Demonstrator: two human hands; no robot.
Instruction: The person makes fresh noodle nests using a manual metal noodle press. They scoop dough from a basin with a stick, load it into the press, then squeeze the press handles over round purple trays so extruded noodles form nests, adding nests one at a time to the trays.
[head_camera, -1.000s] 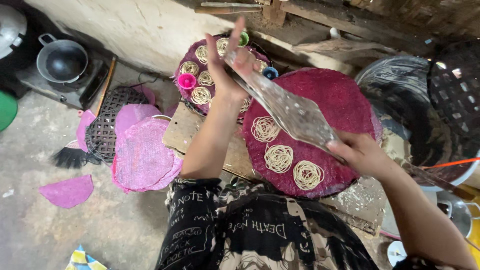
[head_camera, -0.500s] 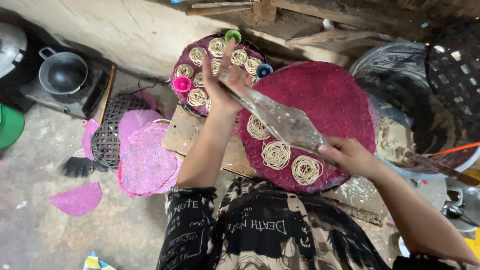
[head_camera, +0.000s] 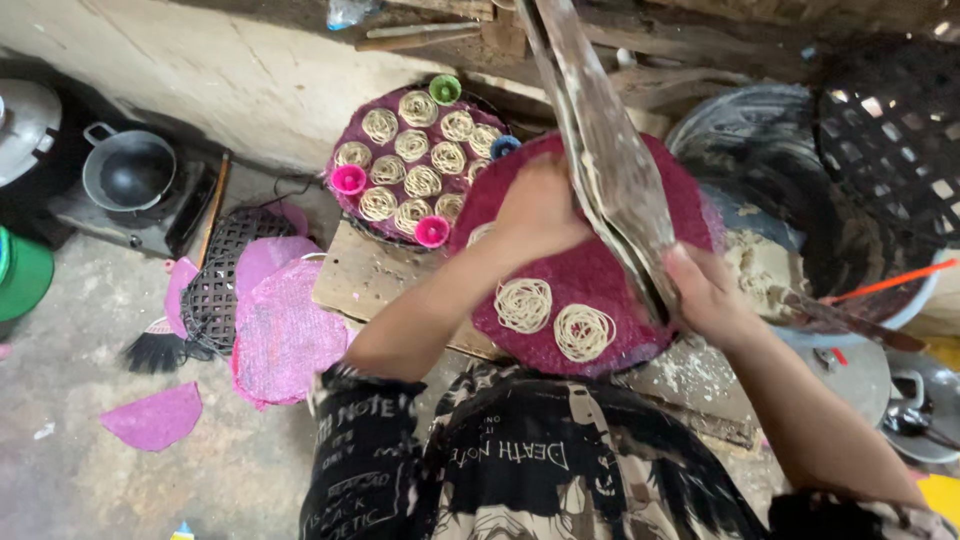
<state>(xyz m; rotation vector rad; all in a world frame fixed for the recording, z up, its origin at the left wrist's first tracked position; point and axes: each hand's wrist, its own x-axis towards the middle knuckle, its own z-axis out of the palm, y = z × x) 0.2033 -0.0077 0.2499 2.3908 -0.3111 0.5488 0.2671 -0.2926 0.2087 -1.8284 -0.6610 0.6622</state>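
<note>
The person works over a round magenta mat (head_camera: 590, 290) lying on a wooden board (head_camera: 370, 275), with two coiled noodle nests (head_camera: 555, 320) near the mat's near edge. The right hand (head_camera: 705, 295) is clamped on the lower end of a long, flat, dough-smeared press (head_camera: 600, 150) that rises steeply toward the top of the view. The left hand (head_camera: 540, 205) is set against the press's left side over the mat's middle; whether its fingers wrap the tool cannot be told. The two hands are apart along the tool. Past the board's far edge, a second mat (head_camera: 420, 160) is full of nests, with small coloured cups (head_camera: 348, 179) at its rim. A large basin (head_camera: 790, 190) holding pale dough stands to the right, and spare pink mats (head_camera: 285, 325) lie on the floor to the left. Judgement: placing the next nest well likely calls for steadying the press over bare mat, clear of the two nests, and keeping coil spacing even as on the full mat.
</note>
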